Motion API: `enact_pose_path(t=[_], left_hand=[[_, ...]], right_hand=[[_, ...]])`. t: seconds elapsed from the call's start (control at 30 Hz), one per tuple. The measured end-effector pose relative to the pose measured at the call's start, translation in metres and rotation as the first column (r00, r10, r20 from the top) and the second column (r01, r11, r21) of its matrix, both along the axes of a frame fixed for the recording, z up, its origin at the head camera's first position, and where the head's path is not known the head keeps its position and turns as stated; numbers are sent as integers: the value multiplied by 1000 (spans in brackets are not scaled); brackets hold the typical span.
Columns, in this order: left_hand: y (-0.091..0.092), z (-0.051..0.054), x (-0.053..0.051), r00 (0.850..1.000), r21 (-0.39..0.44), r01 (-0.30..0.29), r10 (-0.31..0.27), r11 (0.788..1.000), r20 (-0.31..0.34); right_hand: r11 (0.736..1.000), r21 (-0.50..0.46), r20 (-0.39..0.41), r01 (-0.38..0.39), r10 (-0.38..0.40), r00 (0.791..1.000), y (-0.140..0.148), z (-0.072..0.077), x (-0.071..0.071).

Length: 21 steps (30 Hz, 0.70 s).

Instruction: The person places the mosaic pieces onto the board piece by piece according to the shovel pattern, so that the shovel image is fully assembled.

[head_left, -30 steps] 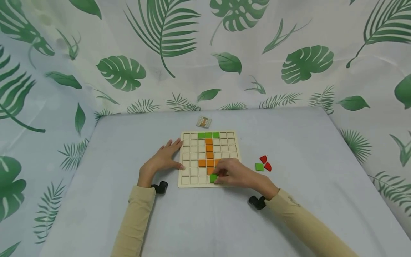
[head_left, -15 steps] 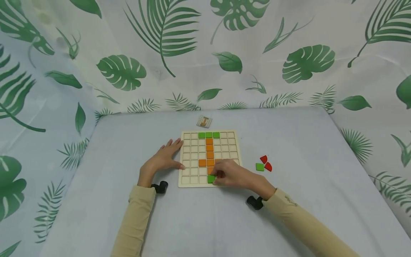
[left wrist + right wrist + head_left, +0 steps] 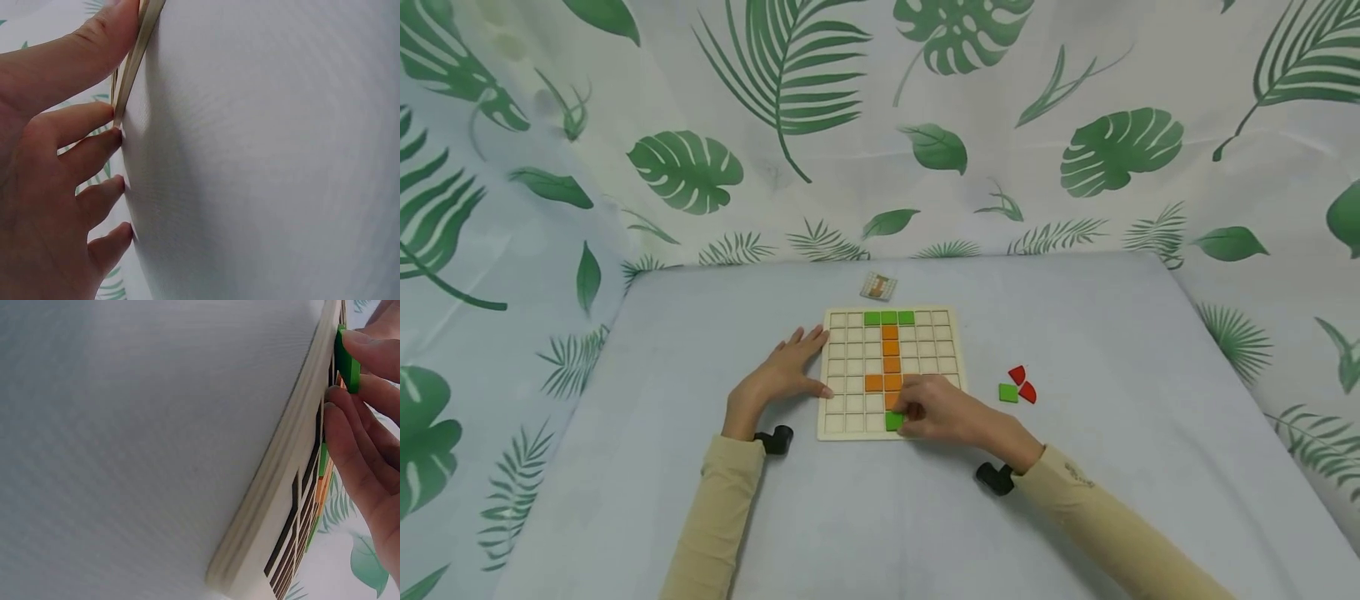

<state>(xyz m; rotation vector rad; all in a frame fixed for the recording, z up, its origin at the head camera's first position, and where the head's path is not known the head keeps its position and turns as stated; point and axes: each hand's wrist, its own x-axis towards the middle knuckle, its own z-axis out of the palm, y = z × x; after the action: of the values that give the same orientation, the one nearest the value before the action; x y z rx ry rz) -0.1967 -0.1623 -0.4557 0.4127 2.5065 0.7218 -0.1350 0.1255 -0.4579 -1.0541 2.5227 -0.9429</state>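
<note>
A pale wooden grid board [image 3: 836, 367] lies on the table, with orange square tiles [image 3: 891, 348] in a column and a row of green tiles [image 3: 889, 318] at its top. My right hand [image 3: 951, 410] pinches a green square tile [image 3: 894, 421] at the board's bottom row, below the orange column. In the right wrist view this green tile [image 3: 348, 360] sits slightly tilted between thumb and finger, while other fingers touch the board. My left hand [image 3: 777, 372] rests at the board's left edge, fingers spread and thumb on the rim. The right hand hides several cells.
Right of the board lie a loose green square tile [image 3: 1008, 392] and two red quarter-round pieces [image 3: 1027, 392]. A small pattern card [image 3: 878, 287] lies behind the board. Leaf-print cloth [image 3: 820, 192] surrounds the white table [image 3: 1075, 333] at the back and sides.
My right hand has shifted slightly left with the green tile, which now lines up with the bottom-row cell under the orange column. The left hand stays in place.
</note>
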Motion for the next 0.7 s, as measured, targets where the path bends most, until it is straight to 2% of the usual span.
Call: enact_pose_path(t=[0.17, 0.7], left_hand=[[-2, -1, 1, 1000, -2, -3, 3, 1000, 0], [-1, -2, 1, 1000, -4, -2, 2, 1000, -3]], right_hand=[[1000, -12, -15, -18, 18, 1000, 0, -1, 0], [1000, -15, -25, -1, 0, 1000, 0, -1, -3]])
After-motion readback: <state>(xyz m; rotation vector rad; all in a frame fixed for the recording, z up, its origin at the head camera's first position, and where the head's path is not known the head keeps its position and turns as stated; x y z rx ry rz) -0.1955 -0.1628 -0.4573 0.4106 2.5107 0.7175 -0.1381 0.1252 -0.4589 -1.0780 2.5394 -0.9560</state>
